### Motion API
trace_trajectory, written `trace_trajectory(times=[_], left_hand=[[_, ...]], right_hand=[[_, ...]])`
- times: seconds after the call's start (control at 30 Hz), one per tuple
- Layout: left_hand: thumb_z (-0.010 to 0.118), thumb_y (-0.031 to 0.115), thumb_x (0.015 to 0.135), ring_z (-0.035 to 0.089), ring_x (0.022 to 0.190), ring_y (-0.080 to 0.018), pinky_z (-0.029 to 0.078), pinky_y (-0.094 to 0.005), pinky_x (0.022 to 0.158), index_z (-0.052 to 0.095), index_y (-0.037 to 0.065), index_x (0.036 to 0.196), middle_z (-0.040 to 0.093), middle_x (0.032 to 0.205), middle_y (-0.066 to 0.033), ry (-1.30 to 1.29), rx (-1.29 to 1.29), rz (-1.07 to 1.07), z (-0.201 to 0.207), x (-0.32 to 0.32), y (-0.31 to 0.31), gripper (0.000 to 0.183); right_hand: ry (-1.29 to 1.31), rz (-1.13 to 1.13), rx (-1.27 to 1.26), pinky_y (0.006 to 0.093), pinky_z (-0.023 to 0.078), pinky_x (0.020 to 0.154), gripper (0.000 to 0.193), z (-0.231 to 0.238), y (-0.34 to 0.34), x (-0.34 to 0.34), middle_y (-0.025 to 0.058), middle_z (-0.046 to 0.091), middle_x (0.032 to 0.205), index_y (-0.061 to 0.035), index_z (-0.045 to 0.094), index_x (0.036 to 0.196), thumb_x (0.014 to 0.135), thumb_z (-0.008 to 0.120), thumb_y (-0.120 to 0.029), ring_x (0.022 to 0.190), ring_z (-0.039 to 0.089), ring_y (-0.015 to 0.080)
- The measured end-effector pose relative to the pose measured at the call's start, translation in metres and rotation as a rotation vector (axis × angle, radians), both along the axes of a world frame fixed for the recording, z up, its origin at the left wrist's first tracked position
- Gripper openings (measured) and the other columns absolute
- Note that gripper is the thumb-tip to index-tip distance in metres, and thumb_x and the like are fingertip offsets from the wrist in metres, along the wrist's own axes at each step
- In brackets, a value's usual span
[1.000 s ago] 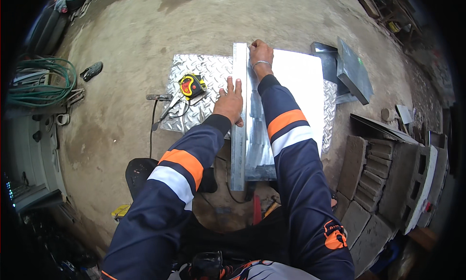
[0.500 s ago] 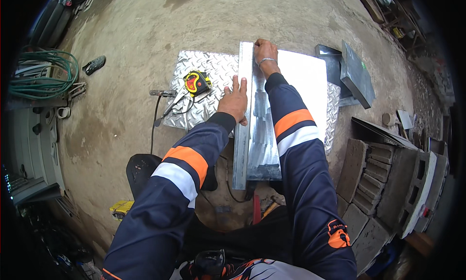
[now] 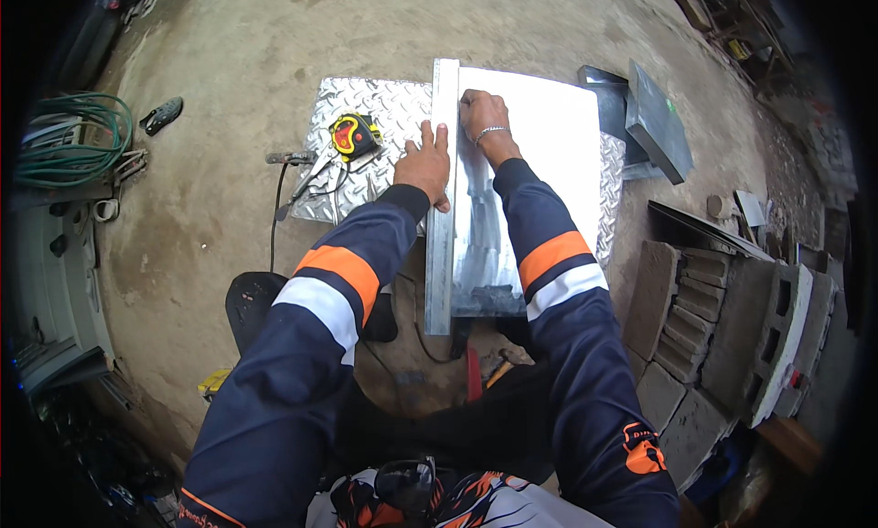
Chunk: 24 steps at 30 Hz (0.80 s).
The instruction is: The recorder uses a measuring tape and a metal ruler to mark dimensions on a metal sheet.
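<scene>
A tape measure (image 3: 353, 136) lies on the tread plate (image 3: 393, 98), left of the straightedge (image 3: 440, 263) and sheet (image 3: 553, 144).

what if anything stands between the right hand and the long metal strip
Nothing visible: the right hand is beside the metal strip, over the smooth sheet. The left hand rests partly on the strip from the other side; the tape measure lies farther left.

Long narrow grey metal bar (image 3: 440, 253), straight, lying lengthwise along left side of shiny smooth metal sheet (image 3: 562, 144)
</scene>
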<state>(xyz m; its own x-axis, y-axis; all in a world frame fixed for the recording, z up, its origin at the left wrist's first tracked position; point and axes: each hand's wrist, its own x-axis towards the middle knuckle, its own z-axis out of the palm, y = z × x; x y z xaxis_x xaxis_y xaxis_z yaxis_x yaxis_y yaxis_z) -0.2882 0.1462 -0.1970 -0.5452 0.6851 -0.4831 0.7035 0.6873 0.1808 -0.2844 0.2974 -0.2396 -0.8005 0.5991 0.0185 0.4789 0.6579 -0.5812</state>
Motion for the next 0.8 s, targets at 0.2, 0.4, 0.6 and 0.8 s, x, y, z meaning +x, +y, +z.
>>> trace_trajectory(times=[0.2,0.4,0.6,0.8], left_hand=[[0.093,0.026,0.044,0.043,0.123,-0.0446,0.052,-0.0445,0.087,0.016,0.003,0.145,0.019,0.149,-0.0245,0.038,0.067,-0.01,-0.001,0.001,0.001,0.129],[0.094,0.023,0.042,0.05,0.114,-0.0465,0.054,-0.0436,0.082,0.021,-0.002,0.142,0.026,0.143,-0.0279,0.07,0.098,-0.017,-0.005,0.0,-0.001,0.127],[0.093,0.024,0.045,0.05,0.114,-0.0449,0.049,-0.045,0.089,0.014,-0.002,0.144,0.02,0.146,-0.03,0.046,0.043,-0.025,-0.008,0.005,0.006,0.129],[0.093,0.023,0.046,0.054,0.109,-0.0439,0.05,-0.0438,0.088,0.015,-0.003,0.143,0.022,0.144,-0.0299,-0.015,0.108,0.096,-0.035,-0.004,0.003,0.127]], right_hand=[[-0.061,0.074,0.006,0.0473,0.051,0.074,0.016,0.0,-0.029,0.049,0.0267,0.063,0.082,-0.0023,0.067,0.084,0.082,0.054,-0.012,0.081,0.063,0.0427],[-0.038,0.097,-0.046,0.0486,0.05,0.07,0.014,0.006,-0.076,0.109,0.0258,0.062,0.076,-0.001,0.065,0.081,0.082,0.055,-0.011,0.075,0.062,0.0421],[-0.191,0.122,-0.107,0.0451,0.05,0.066,0.013,0.011,-0.124,0.182,0.0252,0.061,0.072,-0.0004,0.065,0.085,0.082,0.059,-0.011,0.072,0.062,0.0411],[-0.209,0.189,-0.142,0.0454,0.05,0.065,0.01,0.008,-0.174,0.244,0.0228,0.061,0.071,-0.0025,0.064,0.082,0.081,0.06,-0.012,0.07,0.062,0.0399]])
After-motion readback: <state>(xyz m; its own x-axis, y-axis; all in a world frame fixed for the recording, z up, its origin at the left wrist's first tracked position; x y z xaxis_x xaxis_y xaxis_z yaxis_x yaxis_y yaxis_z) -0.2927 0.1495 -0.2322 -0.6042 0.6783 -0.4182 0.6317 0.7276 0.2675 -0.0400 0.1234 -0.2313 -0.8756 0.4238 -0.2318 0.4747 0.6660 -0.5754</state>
